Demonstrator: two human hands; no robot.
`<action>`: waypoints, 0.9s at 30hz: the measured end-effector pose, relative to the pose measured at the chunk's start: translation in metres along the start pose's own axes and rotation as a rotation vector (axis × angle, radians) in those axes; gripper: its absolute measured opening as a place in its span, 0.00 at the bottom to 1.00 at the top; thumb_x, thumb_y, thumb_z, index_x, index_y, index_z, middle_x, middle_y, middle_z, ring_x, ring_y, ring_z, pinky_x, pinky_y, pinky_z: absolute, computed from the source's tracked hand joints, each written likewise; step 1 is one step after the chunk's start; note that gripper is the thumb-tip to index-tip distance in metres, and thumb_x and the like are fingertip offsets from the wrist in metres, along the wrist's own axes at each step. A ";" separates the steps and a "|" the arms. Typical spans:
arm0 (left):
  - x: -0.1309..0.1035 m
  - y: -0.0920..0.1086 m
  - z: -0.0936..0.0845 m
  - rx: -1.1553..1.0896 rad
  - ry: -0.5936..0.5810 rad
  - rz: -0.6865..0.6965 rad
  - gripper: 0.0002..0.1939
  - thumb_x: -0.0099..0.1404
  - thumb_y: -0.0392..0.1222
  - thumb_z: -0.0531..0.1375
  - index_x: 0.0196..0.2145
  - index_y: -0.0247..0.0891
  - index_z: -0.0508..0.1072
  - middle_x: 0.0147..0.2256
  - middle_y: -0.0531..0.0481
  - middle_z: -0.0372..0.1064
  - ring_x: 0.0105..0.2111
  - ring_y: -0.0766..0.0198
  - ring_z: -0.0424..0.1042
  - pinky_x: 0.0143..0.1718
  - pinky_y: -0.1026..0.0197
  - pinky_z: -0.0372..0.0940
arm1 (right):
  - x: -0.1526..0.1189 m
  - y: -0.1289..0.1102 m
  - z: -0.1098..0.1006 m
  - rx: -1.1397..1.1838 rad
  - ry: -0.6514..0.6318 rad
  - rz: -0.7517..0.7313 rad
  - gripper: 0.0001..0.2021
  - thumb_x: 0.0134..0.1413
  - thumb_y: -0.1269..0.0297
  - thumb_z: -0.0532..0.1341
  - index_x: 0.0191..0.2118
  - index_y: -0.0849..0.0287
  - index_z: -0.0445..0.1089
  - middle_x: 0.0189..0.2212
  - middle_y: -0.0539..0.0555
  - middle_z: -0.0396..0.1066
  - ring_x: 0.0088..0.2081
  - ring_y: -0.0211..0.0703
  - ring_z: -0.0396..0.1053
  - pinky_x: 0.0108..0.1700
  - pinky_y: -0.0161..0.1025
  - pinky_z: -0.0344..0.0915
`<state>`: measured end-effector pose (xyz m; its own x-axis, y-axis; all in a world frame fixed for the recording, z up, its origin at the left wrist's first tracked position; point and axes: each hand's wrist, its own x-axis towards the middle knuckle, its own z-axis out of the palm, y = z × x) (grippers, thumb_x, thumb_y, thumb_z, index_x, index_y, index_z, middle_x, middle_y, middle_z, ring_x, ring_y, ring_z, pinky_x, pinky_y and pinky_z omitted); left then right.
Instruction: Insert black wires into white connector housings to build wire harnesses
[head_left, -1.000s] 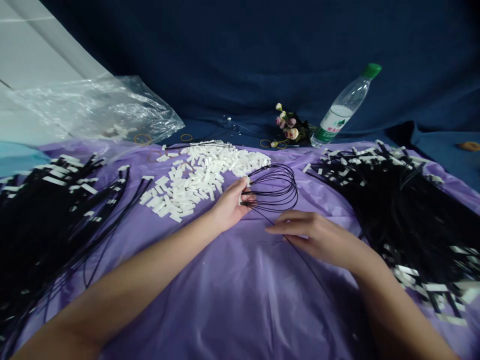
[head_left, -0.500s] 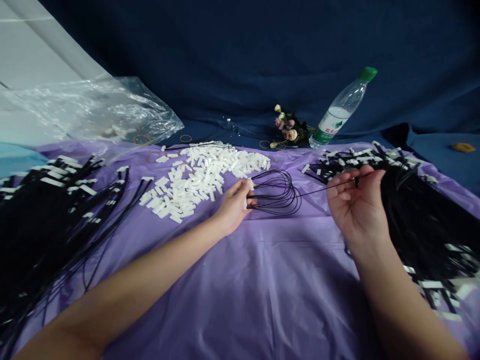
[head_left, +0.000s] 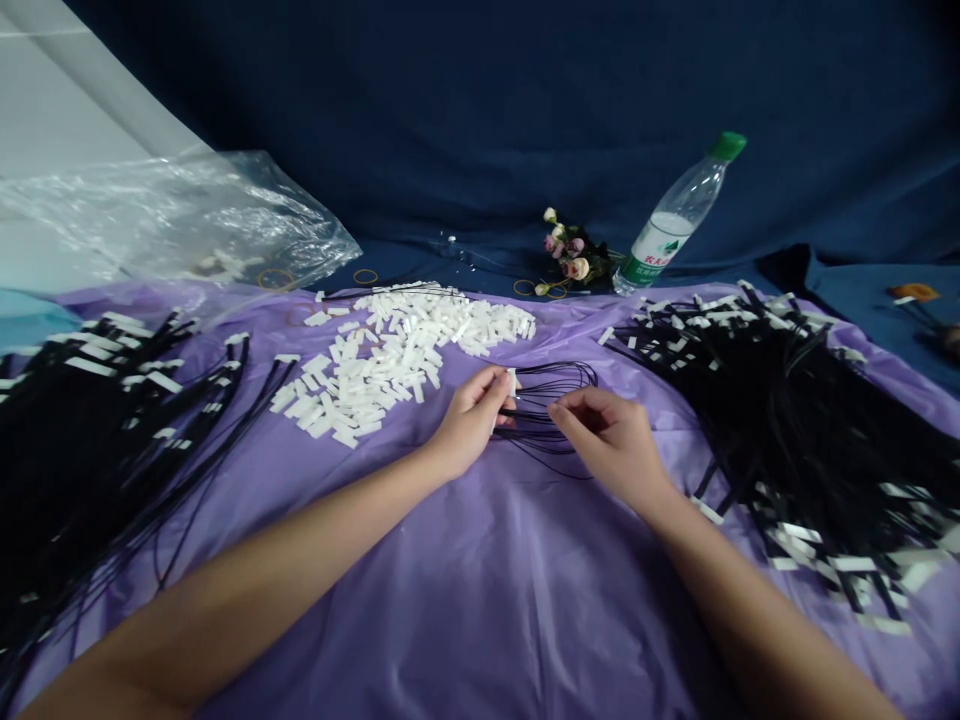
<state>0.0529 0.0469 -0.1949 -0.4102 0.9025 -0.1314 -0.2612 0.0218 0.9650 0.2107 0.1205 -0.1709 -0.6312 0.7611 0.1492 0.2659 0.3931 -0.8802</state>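
Near the middle of the purple cloth, my left hand [head_left: 474,418] is closed on a white strip [head_left: 512,380] from which thin black cords [head_left: 559,375] loop out to the right. My right hand [head_left: 611,435] is at the right part of these loops, thumb and fingertips pinched together among the cords; exactly what they grip is too small to make out. Behind my left hand lies a heap of small white pieces [head_left: 420,335].
Black cord bundles with white ends lie at the left [head_left: 67,450] and right [head_left: 810,420] of the purple cloth [head_left: 450,600]. Farther back are a clear plastic bag [head_left: 225,215], artificial flowers [head_left: 576,268], rubber bands [head_left: 366,276] and a green-capped bottle [head_left: 667,230].
My right hand has moved left from near the right bundle to the cord loops. The single cord stretched between the hands is no longer taut. My left hand still holds the white strip.
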 end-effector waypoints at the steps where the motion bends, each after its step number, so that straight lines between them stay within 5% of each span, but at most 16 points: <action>1: 0.000 0.000 0.000 0.003 0.000 0.001 0.15 0.60 0.54 0.59 0.32 0.38 0.69 0.27 0.54 0.60 0.28 0.71 0.62 0.28 0.69 0.64 | 0.000 0.000 0.000 -0.007 0.001 0.000 0.13 0.55 0.57 0.60 0.30 0.63 0.72 0.22 0.51 0.67 0.22 0.35 0.59 0.24 0.32 0.54; 27: 0.000 -0.001 -0.001 0.064 -0.011 0.009 0.17 0.61 0.56 0.58 0.35 0.38 0.71 0.29 0.53 0.61 0.28 0.71 0.63 0.28 0.69 0.65 | 0.005 0.005 0.005 -0.012 0.007 0.011 0.14 0.57 0.57 0.57 0.28 0.62 0.69 0.19 0.48 0.61 0.21 0.33 0.55 0.23 0.32 0.51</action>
<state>0.0526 0.0470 -0.1965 -0.4021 0.9076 -0.1209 -0.2008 0.0414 0.9788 0.2053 0.1233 -0.1766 -0.6234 0.7688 0.1430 0.2813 0.3911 -0.8763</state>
